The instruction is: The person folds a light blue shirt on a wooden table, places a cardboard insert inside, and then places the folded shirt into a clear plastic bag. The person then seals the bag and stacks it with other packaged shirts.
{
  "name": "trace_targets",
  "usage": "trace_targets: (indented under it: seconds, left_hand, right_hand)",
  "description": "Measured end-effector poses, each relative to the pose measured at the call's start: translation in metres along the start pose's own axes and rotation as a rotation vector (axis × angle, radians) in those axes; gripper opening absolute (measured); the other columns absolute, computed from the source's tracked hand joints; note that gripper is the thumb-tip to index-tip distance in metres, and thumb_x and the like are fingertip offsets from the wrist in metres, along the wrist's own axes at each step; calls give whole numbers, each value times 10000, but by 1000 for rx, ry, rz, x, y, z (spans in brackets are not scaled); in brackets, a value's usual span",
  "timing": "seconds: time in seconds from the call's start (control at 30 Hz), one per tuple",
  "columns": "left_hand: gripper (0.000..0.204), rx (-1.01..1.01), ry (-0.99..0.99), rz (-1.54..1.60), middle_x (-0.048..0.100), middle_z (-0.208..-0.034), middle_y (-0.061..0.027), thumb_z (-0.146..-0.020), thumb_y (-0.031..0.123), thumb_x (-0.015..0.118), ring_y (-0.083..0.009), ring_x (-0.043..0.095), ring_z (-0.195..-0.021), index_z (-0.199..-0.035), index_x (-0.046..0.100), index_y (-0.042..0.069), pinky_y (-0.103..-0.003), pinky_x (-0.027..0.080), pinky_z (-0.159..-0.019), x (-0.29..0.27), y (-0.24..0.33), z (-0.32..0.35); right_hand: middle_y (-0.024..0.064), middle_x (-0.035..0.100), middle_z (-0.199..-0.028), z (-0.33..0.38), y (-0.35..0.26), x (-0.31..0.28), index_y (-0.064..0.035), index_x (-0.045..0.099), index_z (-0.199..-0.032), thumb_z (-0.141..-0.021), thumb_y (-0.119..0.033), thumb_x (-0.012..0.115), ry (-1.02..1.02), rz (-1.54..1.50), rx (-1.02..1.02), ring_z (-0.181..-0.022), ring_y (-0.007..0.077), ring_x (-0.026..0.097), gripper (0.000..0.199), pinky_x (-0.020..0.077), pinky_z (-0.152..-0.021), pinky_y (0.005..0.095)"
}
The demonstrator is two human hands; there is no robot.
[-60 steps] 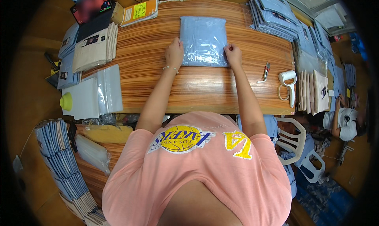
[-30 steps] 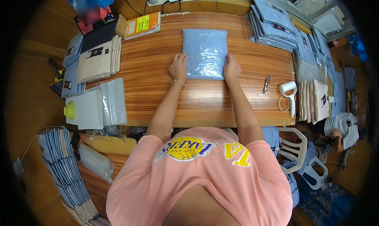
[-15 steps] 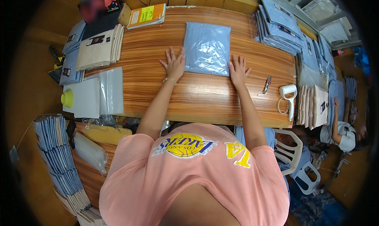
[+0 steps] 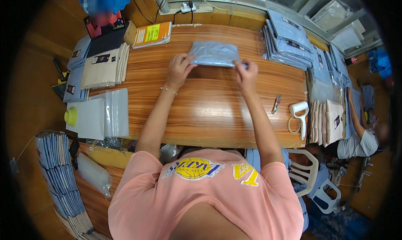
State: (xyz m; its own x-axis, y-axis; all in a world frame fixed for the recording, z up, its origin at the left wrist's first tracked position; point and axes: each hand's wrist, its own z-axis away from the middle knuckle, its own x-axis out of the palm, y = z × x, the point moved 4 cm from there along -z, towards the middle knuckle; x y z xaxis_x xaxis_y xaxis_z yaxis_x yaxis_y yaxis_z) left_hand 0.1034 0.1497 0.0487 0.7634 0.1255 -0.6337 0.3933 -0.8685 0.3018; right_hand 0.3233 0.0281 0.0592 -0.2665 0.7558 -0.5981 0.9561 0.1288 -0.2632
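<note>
A folded light-blue garment in a clear plastic bag (image 4: 213,53) is tilted up over the far middle of the wooden table (image 4: 201,110). Its near edge is lifted off the tabletop. My left hand (image 4: 179,70) pinches the near left corner, fingers curled over it. At the near right corner, my right hand (image 4: 246,74) grips the bag between thumb and fingers. The far edge of the package looks lower, but whether it touches the table I cannot tell.
Bagged blue garments (image 4: 289,43) are stacked at the far right. Snips (image 4: 276,103) and a white lint roller (image 4: 299,110) lie near the right edge. Beige garments (image 4: 102,68), clear bags (image 4: 115,114) and an orange notebook (image 4: 151,34) are on the left. A person (image 4: 358,141) is at far right.
Both hands went from lying flat beside the package to gripping its near corners. The near edge has come up off the table. The view has shifted slightly.
</note>
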Motion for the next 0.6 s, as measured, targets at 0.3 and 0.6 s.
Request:
trace_targets:
  seconds: [0.3,0.6]
  left_hand:
    - [295,-461,-144,125,544,-1003,-125,-849,283,598,-307,515,-958,-1017,595,40,-421,402,-839,38,-44,-46]
    - [341,-629,-113,-98,408,-1345,-153,-923,255,456,-387,263,-1305,-1221,551,117,-580,169,-1046,122,-2,11]
  right_hand:
    - [173,531,-1011,-44,55,64,-69,592,-1003,-871,-235,565,-335,-178,292,-983,334,506,214,393,-822,432]
    - [202,333,-1406,16,-8,145,-114,507,-1270,-917,-241,458,-242,-16,546,-1350,376,212,378,76,-1050,602]
